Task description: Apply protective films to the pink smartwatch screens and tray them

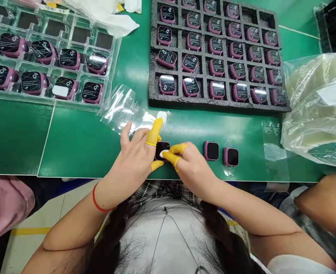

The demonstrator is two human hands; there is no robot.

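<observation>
My left hand and my right hand meet over one pink smartwatch body near the front edge of the green table. Both wear yellow finger cots. Left thumb and forefinger pinch the watch's side; right fingertips press a small white tab on its dark screen. A clear plastic film lies just behind my left hand. Two more pink watch bodies lie to the right of my right hand.
A black foam tray with several pink watches stands at the back centre. A clear plastic tray with several watches sits back left. A bag of plastic films lies right. Another person's arm shows at the lower right.
</observation>
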